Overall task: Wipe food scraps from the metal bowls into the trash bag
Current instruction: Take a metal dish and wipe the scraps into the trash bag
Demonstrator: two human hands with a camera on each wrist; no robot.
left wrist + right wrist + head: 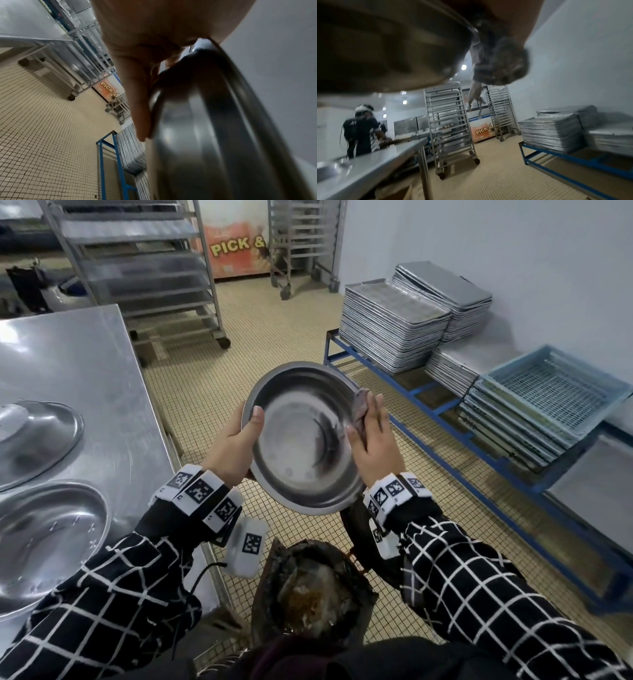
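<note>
The head camera looks steeply down from above at a metal bowl [305, 436] held over the tiled floor [274, 337], beside the steel table's [85, 364] right edge. The left wrist camera sits hard against the bowl's underside [197, 128], facing along the floor. The right wrist camera peers from under the bowl's rim, across the room. All three catch the orange "PICK &" freezer [483, 132] and the stacked trays [394, 326].
</note>
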